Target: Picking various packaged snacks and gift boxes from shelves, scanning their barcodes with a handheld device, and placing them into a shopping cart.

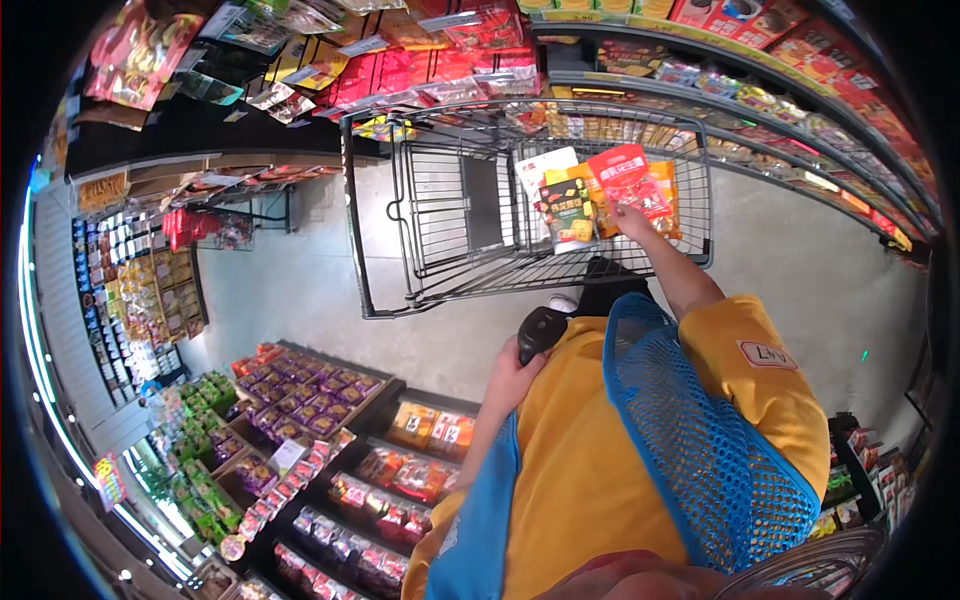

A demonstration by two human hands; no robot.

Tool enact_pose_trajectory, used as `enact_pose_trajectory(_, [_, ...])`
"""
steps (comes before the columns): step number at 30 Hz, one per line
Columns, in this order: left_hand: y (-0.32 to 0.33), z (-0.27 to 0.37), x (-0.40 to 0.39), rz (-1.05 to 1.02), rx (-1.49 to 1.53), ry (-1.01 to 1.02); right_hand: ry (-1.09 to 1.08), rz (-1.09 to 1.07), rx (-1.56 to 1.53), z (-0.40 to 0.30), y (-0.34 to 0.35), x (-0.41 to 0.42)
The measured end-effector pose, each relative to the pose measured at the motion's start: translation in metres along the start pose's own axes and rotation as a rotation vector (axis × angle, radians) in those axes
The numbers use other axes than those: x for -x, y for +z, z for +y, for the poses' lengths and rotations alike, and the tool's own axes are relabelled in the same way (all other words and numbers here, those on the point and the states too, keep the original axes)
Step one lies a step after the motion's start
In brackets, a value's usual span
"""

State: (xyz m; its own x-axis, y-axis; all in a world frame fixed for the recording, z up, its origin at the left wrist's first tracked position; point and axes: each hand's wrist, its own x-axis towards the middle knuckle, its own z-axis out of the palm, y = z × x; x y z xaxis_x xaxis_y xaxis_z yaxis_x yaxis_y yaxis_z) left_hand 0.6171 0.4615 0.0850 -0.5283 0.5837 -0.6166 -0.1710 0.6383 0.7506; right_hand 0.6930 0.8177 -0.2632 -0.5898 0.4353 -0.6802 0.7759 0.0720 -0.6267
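My right hand (631, 223) reaches into a metal wire shopping cart (457, 289) and grips the lower edge of a red snack bag (619, 166). Beneath and beside that bag lie an orange bag (663, 180), a black-and-yellow bag (568, 204) and a white bag (546, 161), partly overlapping. Close to my yellow shirt, my left hand (516, 375) is wrapped around a black handheld device (541, 330) that looks like a barcode scanner. Its grip is mostly hidden by my fingers.
Shelves of packaged snacks (750, 112) curve along the far and right sides. Hanging bags (375, 79) fill a rack beyond the cart. Purple packs (315, 390) sit on a display at lower left, beside bins of wrapped goods (405, 472). Grey floor (780, 300) surrounds the cart.
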Motion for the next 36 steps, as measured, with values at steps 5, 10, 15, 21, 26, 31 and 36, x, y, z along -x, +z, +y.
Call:
enact_pose_trajectory(5, [0.004, -0.011, 0.009, -0.075, 0.0, 0.091, -0.145, 0.351, 0.327, 0.028, -0.051, 0.106])
enact_pose_trajectory(10, [0.012, -0.05, 0.022, -0.143, 0.008, 0.196, -0.019, 0.274, 0.633, 0.04, -0.071, 0.193])
enact_pose_trajectory(15, [0.022, -0.055, 0.04, -0.321, -0.073, 0.329, -0.029, 0.346, 0.826, 0.047, -0.054, 0.247])
enact_pose_trajectory(21, [0.034, -0.066, 0.055, -0.325, -0.145, 0.399, 0.067, 0.362, 0.791, 0.041, -0.058, 0.253])
enact_pose_trajectory(26, [0.038, -0.062, 0.064, -0.249, 0.011, 0.356, 0.267, 0.232, 0.861, 0.007, -0.082, 0.233])
enact_pose_trajectory(31, [0.052, -0.049, 0.061, -0.155, -0.018, 0.297, 0.41, -0.079, 1.147, -0.031, -0.111, 0.196])
enact_pose_trajectory(36, [0.068, -0.04, 0.056, 0.035, -0.007, 0.207, 0.279, -0.33, 1.148, -0.052, -0.145, 0.144])
